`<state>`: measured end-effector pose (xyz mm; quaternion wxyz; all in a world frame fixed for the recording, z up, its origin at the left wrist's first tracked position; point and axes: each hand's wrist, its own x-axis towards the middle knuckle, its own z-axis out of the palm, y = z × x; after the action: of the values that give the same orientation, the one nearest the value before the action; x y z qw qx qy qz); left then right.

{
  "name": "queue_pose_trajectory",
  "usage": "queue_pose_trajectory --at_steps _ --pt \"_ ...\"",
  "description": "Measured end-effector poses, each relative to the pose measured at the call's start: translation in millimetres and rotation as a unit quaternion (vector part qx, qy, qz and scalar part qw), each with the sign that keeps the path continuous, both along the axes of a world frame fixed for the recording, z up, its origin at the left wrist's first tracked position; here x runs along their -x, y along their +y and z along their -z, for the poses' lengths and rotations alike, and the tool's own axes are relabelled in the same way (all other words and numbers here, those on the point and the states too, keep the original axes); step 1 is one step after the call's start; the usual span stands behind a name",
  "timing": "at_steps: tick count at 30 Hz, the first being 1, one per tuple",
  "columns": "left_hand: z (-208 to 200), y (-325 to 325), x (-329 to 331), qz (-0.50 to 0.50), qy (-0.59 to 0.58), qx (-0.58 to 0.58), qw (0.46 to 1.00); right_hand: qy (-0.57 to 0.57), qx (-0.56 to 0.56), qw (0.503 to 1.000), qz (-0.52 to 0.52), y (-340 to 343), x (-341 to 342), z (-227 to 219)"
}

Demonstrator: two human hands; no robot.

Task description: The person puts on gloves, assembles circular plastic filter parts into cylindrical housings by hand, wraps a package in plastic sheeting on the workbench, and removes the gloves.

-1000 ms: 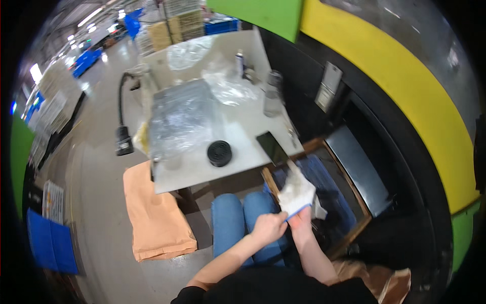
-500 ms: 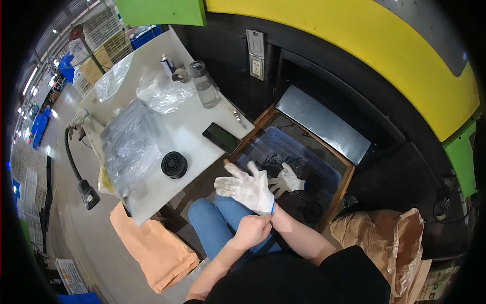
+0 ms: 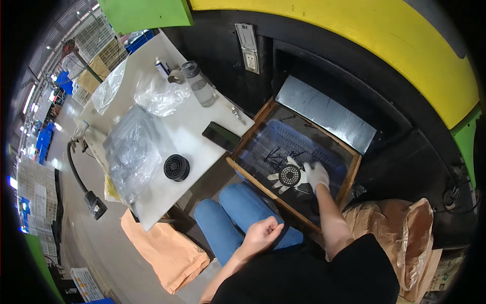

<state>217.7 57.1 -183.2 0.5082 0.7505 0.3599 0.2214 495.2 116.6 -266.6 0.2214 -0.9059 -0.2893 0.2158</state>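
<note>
My left hand [image 3: 263,234], bare, is curled closed above my lap, and I see nothing in it. A white knit glove covers my right hand [image 3: 317,176], which is down in the wooden-framed bin [image 3: 268,188]. Its fingers are bent at the edge of a loose white glove [image 3: 300,177]; what they grip, if anything, is hidden. Over that glove lies a black round part with a perforated face [image 3: 289,175]. Thin black pieces [image 3: 276,158] are scattered beside it, in a blue plastic basket [image 3: 324,146].
A white table [image 3: 200,164] at left holds a phone [image 3: 221,137], a black round grille [image 3: 176,167], plastic bags [image 3: 134,152], a water bottle [image 3: 200,86] and keys [image 3: 238,115]. Brown paper bags stand by me, one at right [image 3: 379,223], another at lower left [image 3: 162,248]. A black-and-yellow machine rises behind.
My left hand has let go of the right glove's cuff. My gloved right hand has moved right, down into the bin. The perforated black part now shows over the loose glove.
</note>
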Motion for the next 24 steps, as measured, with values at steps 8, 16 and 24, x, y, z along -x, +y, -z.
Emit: queue_pose_trajectory --at_steps 8,16,24 --pt "21 42 -6 0.002 -0.047 0.183 0.982 0.293 -0.112 0.947 0.077 -17 -2 63" --pt "4 69 -32 -0.075 -0.161 0.406 0.897 -0.068 -0.264 0.938 -0.214 -23 44 -84" --pt "59 68 -71 -0.144 -0.223 0.174 0.948 0.109 -0.288 0.950 -0.049 -48 101 -82"
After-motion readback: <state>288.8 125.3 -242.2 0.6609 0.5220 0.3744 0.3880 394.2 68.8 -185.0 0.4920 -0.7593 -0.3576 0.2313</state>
